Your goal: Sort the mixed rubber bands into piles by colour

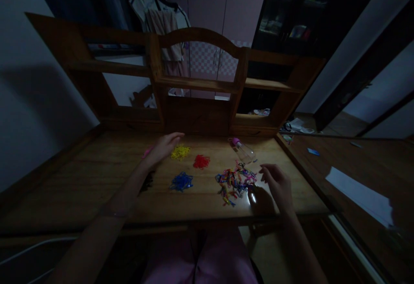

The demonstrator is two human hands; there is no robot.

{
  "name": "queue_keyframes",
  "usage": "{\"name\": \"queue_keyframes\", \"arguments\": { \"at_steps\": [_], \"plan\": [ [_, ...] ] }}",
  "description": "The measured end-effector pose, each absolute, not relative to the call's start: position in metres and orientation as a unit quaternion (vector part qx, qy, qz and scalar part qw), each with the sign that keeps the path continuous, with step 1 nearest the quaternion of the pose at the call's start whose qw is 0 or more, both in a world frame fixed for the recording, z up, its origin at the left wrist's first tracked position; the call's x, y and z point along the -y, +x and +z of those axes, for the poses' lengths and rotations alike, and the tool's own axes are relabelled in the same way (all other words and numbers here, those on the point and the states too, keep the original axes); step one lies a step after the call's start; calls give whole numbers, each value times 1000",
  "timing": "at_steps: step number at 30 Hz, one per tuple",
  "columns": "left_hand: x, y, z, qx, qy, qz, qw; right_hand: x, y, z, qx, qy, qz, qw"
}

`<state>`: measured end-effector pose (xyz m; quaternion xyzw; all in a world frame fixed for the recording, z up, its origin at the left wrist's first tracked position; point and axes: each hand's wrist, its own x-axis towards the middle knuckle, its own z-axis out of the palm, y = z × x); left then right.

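My left hand (164, 146) hovers over the far left of the desk with its fingers stretched out to the right, and nothing shows in it. Close to it lie a pile of thin yellow bands (180, 151) and a partly hidden pink pile (147, 151). A red pile (201, 161), a blue pile (181, 181) and a dark pile (148, 182), half behind my forearm, are nearby. My right hand (277, 182), fingers bent and slightly apart, is just right of a mixed multicoloured pile (235, 181). I see nothing held in it.
A clear bottle with a pink cap (244, 150) lies behind the mixed pile. A wooden shelf unit (197, 86) rises along the desk's (106, 180) back edge. Right of the desk is a brown surface with white paper (360, 195) and a small blue packet (313, 151).
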<state>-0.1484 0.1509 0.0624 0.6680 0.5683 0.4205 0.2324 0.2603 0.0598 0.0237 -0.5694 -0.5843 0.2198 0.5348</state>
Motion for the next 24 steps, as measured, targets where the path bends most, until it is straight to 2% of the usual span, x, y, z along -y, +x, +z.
{"name": "queue_keyframes", "arguments": {
  "at_steps": [5,10,15,24],
  "plan": [
    [-103,-88,90,-522,737,383,195,-58,265,6,489,-576,258,602],
    [-62,-19,60,-430,822,294,229,-58,267,-11,405,-578,310,637],
    [-74,9,29,-450,833,250,202,-58,271,-13,386,-549,336,660],
    [-109,39,9,-392,880,219,153,-60,272,-20,395,-546,345,654]
  ]
}}
